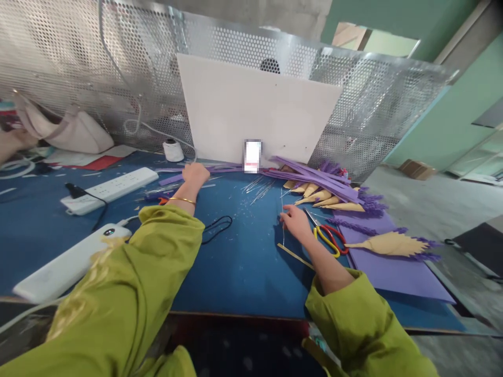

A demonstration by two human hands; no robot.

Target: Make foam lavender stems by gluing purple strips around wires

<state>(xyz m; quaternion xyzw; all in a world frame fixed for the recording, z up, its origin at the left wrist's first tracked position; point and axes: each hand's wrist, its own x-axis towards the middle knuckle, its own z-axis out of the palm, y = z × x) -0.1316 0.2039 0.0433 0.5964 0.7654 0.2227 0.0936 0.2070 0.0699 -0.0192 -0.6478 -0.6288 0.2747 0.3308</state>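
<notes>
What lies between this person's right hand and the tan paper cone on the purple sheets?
Scissors with red and yellow handles lie between the right hand and the tan paper cone, as the head view shows.

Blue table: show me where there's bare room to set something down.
Bare: the middle front, between the black cord and tan strip; also left of the power strip, above the white device. Crowded: the right, with scissors and purple sheets, and the back, with wires and purple strips.
</notes>
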